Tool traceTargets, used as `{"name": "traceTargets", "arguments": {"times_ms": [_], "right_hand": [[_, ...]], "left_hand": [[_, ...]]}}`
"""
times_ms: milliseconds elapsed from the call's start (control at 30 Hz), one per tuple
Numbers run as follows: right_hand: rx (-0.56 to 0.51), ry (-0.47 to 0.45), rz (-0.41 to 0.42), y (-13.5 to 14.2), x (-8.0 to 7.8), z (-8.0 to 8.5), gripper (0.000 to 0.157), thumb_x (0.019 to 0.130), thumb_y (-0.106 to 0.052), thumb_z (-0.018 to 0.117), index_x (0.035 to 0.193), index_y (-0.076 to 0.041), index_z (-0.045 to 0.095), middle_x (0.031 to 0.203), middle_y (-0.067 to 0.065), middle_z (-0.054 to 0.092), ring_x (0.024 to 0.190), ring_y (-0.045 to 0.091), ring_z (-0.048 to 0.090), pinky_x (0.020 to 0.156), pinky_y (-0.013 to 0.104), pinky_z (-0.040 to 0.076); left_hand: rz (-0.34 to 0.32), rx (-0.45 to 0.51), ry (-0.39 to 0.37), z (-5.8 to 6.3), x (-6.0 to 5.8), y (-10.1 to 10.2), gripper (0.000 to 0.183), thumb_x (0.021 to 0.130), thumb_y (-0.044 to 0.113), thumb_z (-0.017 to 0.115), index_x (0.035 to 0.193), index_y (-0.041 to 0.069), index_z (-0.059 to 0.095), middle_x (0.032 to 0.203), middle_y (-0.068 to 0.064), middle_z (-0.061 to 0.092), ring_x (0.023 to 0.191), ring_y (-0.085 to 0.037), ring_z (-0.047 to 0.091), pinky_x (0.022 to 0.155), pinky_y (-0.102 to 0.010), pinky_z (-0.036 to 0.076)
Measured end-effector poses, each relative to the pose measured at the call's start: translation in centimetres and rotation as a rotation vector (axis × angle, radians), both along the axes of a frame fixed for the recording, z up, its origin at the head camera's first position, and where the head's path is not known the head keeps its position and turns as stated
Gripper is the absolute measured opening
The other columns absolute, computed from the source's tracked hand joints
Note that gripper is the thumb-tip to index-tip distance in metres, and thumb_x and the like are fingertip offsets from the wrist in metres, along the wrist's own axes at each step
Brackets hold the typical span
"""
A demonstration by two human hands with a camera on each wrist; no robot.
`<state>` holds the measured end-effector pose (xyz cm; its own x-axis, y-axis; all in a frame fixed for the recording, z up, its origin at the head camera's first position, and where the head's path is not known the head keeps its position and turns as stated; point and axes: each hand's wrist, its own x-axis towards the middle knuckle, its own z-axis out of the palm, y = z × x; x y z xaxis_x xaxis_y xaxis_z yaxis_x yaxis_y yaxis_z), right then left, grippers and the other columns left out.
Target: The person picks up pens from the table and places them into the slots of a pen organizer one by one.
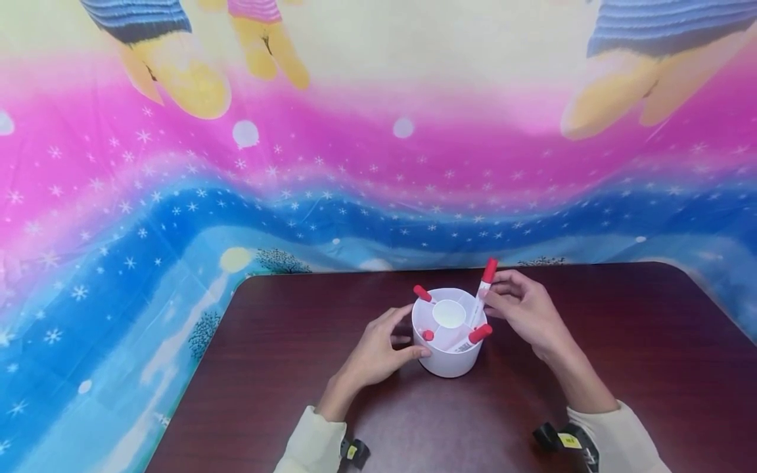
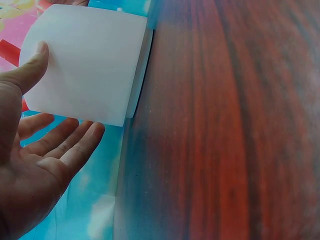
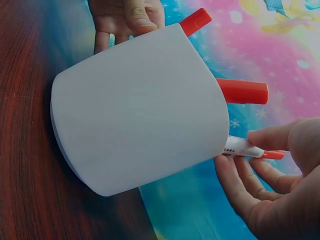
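Observation:
A round white desk organizer (image 1: 447, 363) with a central cup and divided outer compartments stands on the table. My left hand (image 1: 378, 348) holds its left side, with the thumb at the near rim and the fingers along the wall. In the left wrist view the thumb (image 2: 35, 67) lies on the white wall. My right hand (image 1: 528, 312) pinches the white barrel of a red-capped marker (image 1: 489, 270), which leans upright in the right rear compartment. Three other red-capped markers lean in the compartments: one at back left (image 1: 422, 293), one at front left (image 1: 428, 335), one at front right (image 1: 480, 334).
The dark reddish wood table (image 1: 284, 341) has rounded far corners. Behind it hangs a colourful printed cloth (image 1: 355, 164), which also runs down along the left side. Dark straps with small devices (image 1: 570, 441) sit at both sleeve cuffs.

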<state>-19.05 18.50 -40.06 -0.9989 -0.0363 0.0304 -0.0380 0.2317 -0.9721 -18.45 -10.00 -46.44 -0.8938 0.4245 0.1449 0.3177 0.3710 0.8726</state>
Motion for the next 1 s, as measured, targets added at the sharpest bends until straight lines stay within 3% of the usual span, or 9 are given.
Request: {"name": "traceTargets", "arguments": {"times_ms": [400,633,1000], "right_hand": [[0.062,-0.026,0.001,0.7,0.3,0.6,0.054,0.106,-0.024,0.071,0.149,0.001,0.051,0.134,0.026,0.065,0.105,0.013,0.077,0.09,0.028,0.067],[0.099,-0.017,-0.012,1.1,0.4,1.0,0.054,0.106,-0.028,0.07,0.15,-0.001,0.052,0.136,0.025,0.064,0.099,0.002,0.074,0.09,0.026,0.067],[0.12,-0.003,-0.027,1.5,0.6,1.3,0.054,0.107,-0.031,0.069,0.149,-0.001,0.053,0.135,0.025,0.065,0.096,-0.002,0.073,0.089,0.022,0.065]], "left_hand": [[0.008,-0.011,-0.01,0.1,0.2,0.0,0.083,0.088,0.028,0.091,0.16,0.017,0.05,0.142,-0.005,0.063,0.126,-0.028,0.07,0.102,-0.044,0.064],[0.006,-0.013,-0.005,0.1,0.1,0.0,0.083,0.088,0.028,0.091,0.16,0.017,0.05,0.143,-0.006,0.063,0.128,-0.028,0.069,0.102,-0.044,0.064],[0.004,-0.005,-0.003,0.1,0.2,0.0,0.083,0.088,0.027,0.092,0.16,0.017,0.051,0.143,-0.006,0.063,0.127,-0.029,0.069,0.102,-0.046,0.064]]}}
